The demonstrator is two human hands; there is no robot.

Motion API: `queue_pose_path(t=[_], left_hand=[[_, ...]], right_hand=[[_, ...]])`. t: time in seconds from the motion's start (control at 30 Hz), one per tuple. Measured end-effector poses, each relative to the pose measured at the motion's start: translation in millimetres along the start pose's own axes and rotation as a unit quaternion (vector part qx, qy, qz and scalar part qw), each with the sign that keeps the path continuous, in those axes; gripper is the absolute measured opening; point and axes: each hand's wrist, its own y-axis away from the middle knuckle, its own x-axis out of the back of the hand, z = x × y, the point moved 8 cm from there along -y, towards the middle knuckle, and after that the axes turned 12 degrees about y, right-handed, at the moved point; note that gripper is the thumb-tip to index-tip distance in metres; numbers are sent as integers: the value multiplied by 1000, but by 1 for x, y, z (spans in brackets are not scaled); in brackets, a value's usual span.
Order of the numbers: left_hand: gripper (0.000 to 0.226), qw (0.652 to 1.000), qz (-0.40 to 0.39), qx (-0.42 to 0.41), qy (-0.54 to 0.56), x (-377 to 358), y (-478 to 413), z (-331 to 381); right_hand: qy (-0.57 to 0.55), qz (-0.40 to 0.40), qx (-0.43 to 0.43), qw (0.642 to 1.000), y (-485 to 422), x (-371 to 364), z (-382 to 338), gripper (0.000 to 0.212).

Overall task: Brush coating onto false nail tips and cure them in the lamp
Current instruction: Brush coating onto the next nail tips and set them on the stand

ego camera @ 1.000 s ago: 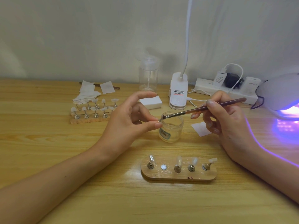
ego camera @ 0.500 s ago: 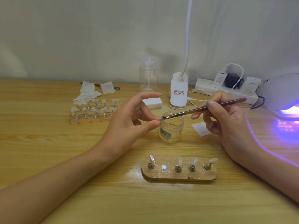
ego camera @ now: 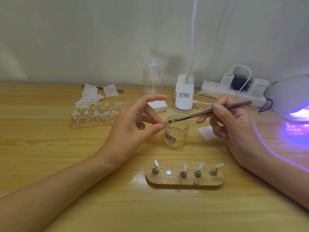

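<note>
My left hand [ego camera: 133, 126] pinches a small nail tip [ego camera: 165, 122] between thumb and a finger, just above the rim of a small clear jar [ego camera: 176, 134] of coating. My right hand [ego camera: 234, 129] holds a thin brown brush [ego camera: 210, 112], and its bristles touch the nail tip. In front of me lies a wooden holder [ego camera: 184, 180] with several nail tips on metal stands and one bare slot. At the far right the curing lamp [ego camera: 291, 96] glows purple.
A second wooden rack of nail tips [ego camera: 97, 114] and a pile of white wipes [ego camera: 90, 97] lie at the back left. A clear pump bottle [ego camera: 152, 77], a clip-on desk lamp base [ego camera: 184, 96], a white block [ego camera: 158, 106], a power strip [ego camera: 234, 91] and a paper square [ego camera: 206, 133] stand behind.
The brush tip has shifted slightly against the nail tip, with small finger movements of my left hand. Everything else is as before.
</note>
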Motion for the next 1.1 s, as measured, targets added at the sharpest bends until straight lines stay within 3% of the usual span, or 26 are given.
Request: queue_pose_path(t=[0.57, 0.73, 1.1], left_hand=[[51, 998, -5, -36, -50, -1, 0, 6], [49, 997, -5, -45, -57, -2, 0, 7], [48, 997, -4, -42, -59, -2, 1, 7]], right_hand=[[-16, 19, -5, 1000, -1, 5, 1, 19], [-18, -20, 0, 1000, -1, -4, 0, 18], [-24, -16, -7, 1000, -2, -1, 3, 21]])
